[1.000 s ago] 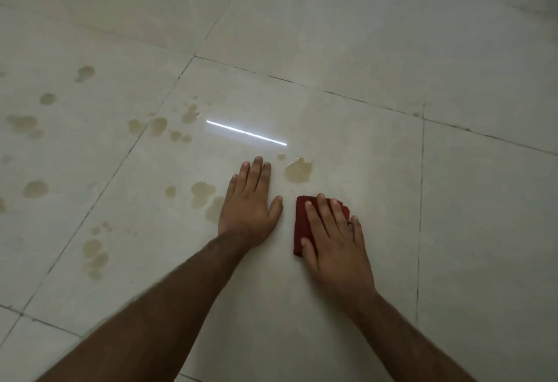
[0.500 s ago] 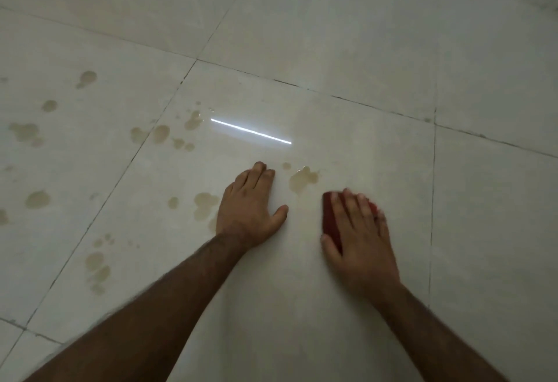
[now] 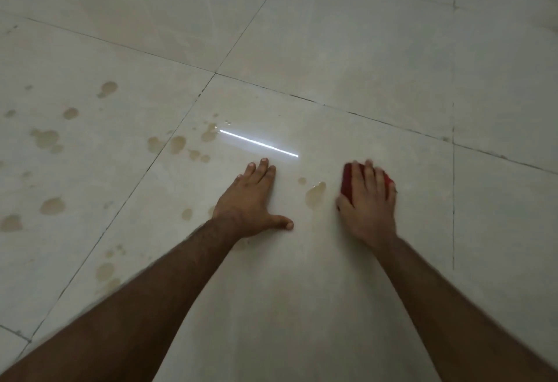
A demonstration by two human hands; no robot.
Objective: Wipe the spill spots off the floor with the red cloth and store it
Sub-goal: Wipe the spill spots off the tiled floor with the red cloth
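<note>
- Right hand [image 3: 367, 200] flat, fingers straight, pressing cloth [image 3: 347, 181] to floor [image 3: 332, 34], right of centre.
- Left hand [image 3: 252, 200] spread open, braced on tile, holding nothing.
- Nearest spot [image 3: 315, 193] just left of cloth, unwiped; many more spots [image 3: 52, 205] far left.
- Likely risks: smearing rather than lifting if cloth saturates; left palm slipping on glossy wet tile; small drops [image 3: 302, 181] missed under glare [image 3: 259, 143].
- Storage place not in view.

- Two hands: left hand [image 3: 252, 200], right hand [image 3: 370, 200]
- One red cloth [image 3: 347, 181]
- Roughly twenty brown spill spots [image 3: 315, 193], mostly left of frame
- One light streak [image 3: 258, 142]
</note>
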